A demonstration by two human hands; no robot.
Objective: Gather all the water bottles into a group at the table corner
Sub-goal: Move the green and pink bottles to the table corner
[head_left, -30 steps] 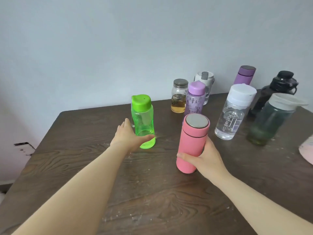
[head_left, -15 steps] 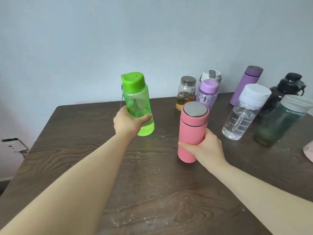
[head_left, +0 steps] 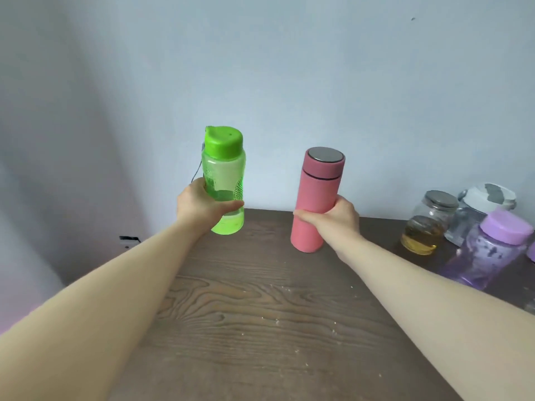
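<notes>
My left hand (head_left: 204, 206) grips a clear green bottle (head_left: 224, 175) with a green cap, held upright above the far left part of the dark wooden table (head_left: 260, 314). My right hand (head_left: 337, 217) is wrapped around the lower body of a pink flask (head_left: 317, 195) with a steel top, also upright and lifted near the table's far edge. At the right stand a glass jar (head_left: 427, 224) with amber liquid, a clear bottle with a white and grey lid (head_left: 480, 209), and a purple-capped bottle (head_left: 489, 250).
A pale wall (head_left: 289, 68) rises directly behind the table's far edge. The table's left edge runs diagonally under my left forearm, with floor beyond. A small dark wall fitting (head_left: 128, 241) sits low at the left.
Both hands have lifted their bottles and carried them left toward the far corner. The view has swung left, so most of the other bottles have left the frame.
</notes>
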